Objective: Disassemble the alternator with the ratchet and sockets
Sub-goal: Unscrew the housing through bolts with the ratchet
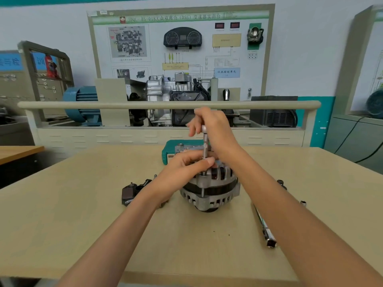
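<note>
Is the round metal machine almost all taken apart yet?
Not yet. One dark part already lies loose beside the alternator. Now the right hand holds a driver tool upright on a bolt while the left hand steadies it. The alternator's two halves are still together.

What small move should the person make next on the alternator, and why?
Probably keep turning the driver with the right hand to back out the long bolt. The tool stands upright on the bolt head at the alternator rim, the left hand steadies its lower end, and the bolt remains in the housing.
</note>
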### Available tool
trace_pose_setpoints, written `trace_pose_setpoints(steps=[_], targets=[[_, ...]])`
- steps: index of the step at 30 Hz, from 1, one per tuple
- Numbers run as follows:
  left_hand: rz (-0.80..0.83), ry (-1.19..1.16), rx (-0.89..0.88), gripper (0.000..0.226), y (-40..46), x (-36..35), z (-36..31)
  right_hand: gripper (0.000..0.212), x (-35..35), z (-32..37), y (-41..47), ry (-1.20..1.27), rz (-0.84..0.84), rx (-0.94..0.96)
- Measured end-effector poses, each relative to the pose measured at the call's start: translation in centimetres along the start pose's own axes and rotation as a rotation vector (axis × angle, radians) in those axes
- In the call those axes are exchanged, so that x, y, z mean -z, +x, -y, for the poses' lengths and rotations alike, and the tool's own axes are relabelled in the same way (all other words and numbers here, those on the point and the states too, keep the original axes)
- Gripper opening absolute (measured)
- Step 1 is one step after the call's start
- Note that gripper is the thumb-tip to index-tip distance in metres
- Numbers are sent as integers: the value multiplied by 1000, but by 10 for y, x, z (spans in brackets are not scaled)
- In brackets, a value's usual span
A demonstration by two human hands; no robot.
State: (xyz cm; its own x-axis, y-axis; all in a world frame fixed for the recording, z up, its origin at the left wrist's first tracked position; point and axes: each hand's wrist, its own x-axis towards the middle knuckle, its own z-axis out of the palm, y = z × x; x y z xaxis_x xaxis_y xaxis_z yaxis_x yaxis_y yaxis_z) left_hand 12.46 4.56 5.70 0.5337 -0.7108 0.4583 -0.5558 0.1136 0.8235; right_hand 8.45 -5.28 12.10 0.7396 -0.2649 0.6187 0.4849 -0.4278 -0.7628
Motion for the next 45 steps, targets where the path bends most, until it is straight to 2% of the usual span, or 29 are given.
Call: trace_pose_setpoints(steps=[2,4,7,9,10,11,13,14,17,19,22,25,27,29,30,31,32,34,36,37,38,39,41,43,45], targets=[[-3,6,19,18,0,2,1,54,0,-5,8,372,158,-52],[9,18,11,24,-1,3,1,59,-4,-8,10,567,216,-73],[5,45,-26,38,-4,2,-3,55,-4,-11,4,470,121,5],[-5,79,-40,37,-4,1,-2,45,-4,-7,-7,215,-22,50],[-5,84,-42,25,-3,2,0,38,-4,-4,-15,-12,-92,91],[-2,83,-42,23,-2,2,2,30,-5,-3,-23,-303,-158,130],[3,58,-63,53,-4,3,4,28,-9,-2,-43,-886,-274,177],[-2,51,-79,58,-4,3,4,35,-12,1,-55,-1076,-326,184],[-21,7,-126,50,-6,-2,-3,50,-19,9,-72,-1273,-351,190],[-14,14,-127,50,-5,-2,0,45,-18,12,-64,-1171,-354,157],[-21,-20,-48,41,-2,1,5,41,-16,10,-39,-799,-342,159],[3,-35,-10,24,2,3,6,49,-10,3,-13,-155,-190,52],[18,-34,-1,28,2,4,6,59,-4,-1,1,272,0,-58],[31,-44,-12,30,1,5,8,64,-2,-3,7,589,121,-104],[33,-43,-19,30,0,5,8,63,-3,-3,7,673,139,-105],[34,-37,-28,29,0,5,8,61,-4,-3,5,668,119,-81],[27,-20,-33,26,-1,4,7,56,-6,-3,1,556,60,-19],[-4,9,-39,24,-2,2,7,38,-7,-5,-16,40,-134,158],[-32,10,-50,42,-2,3,8,24,-8,-9,-37,-636,-340,256],[-42,13,-57,51,-1,4,9,26,-10,-8,-48,-890,-404,272],[-45,17,-61,52,-1,5,11,33,-12,-7,-57,-1032,-438,291],[-32,15,-63,48,-2,5,10,39,-14,-5,-62,-1075,-455,309],[-23,17,-59,46,-3,3,7,42,-15,2,-58,-956,-457,279],[-35,46,-45,45,-3,1,6,38,-12,5,-44,-672,-409,216],[-24,39,-28,26,-3,-1,5,42,-6,5,-24,-291,-308,123]])
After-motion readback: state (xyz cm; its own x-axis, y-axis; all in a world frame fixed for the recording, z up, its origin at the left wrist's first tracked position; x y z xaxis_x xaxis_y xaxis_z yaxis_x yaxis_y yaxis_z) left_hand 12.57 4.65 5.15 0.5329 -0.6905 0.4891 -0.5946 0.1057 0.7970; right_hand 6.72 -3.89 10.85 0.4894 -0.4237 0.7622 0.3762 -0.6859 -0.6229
